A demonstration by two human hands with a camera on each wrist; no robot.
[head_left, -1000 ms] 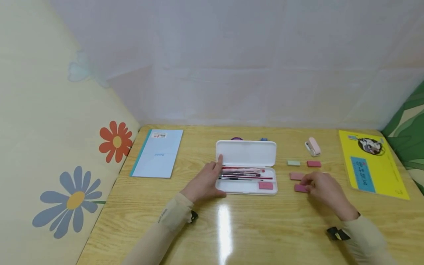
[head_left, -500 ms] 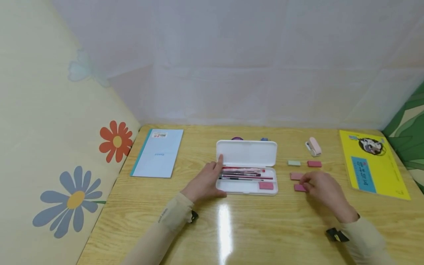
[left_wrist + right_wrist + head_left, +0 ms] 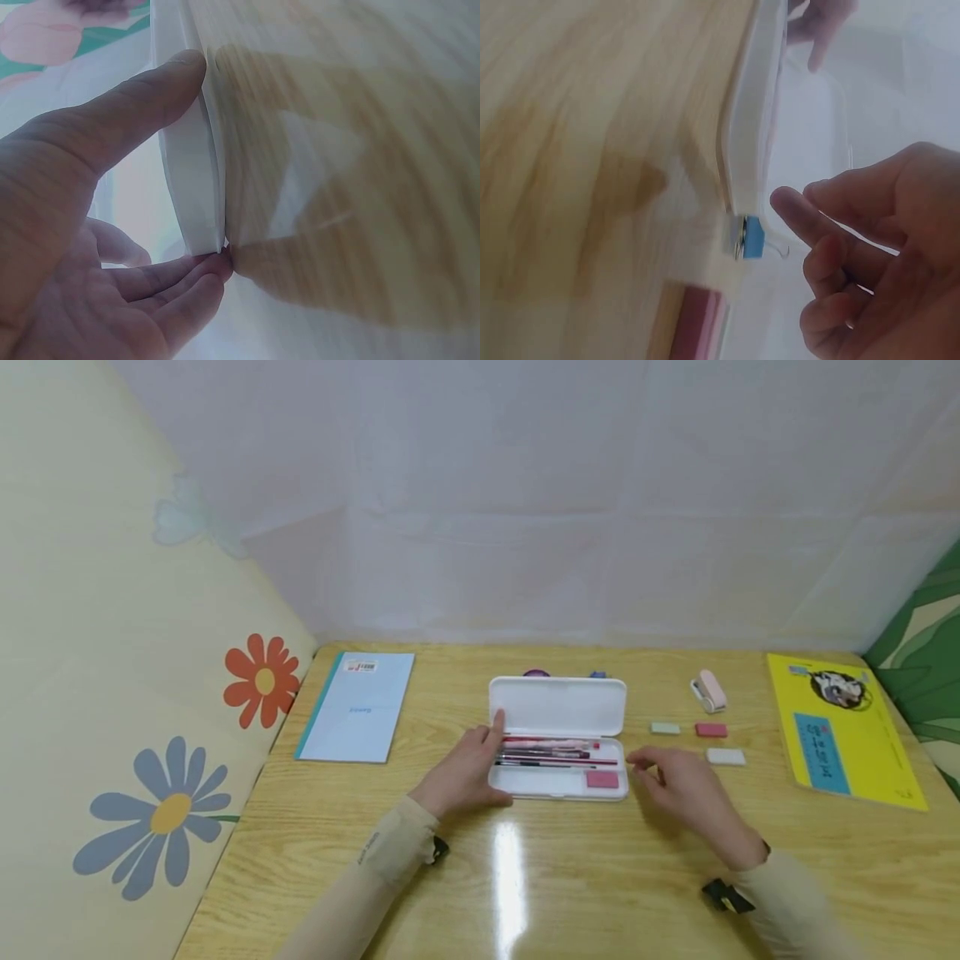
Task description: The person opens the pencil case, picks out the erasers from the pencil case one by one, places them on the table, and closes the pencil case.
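An opened white pencil case (image 3: 555,785) lies mid-table with its lid raised, holding several pens (image 3: 555,757) and a pink eraser (image 3: 602,780). My left hand (image 3: 467,770) grips its left end, thumb (image 3: 154,101) along the front edge and fingertips at the other corner. My right hand (image 3: 686,793) hovers beside the case's right end. In the right wrist view, thumb and index finger come close together with nothing visible between them. Behind that hand lie a pale green eraser (image 3: 665,728), a dark pink eraser (image 3: 711,729) and a white eraser (image 3: 725,757).
A pale pink stapler (image 3: 708,691) stands at the back right, left of a yellow book (image 3: 847,735). At the left lies a light blue notebook (image 3: 356,708). Purple (image 3: 536,673) and blue (image 3: 597,674) objects peek out behind the lid.
My right hand has moved left, from the purplish eraser to the case's right end, uncovering the white eraser. The two erasers it was near are now out of sight. My left hand stays put.
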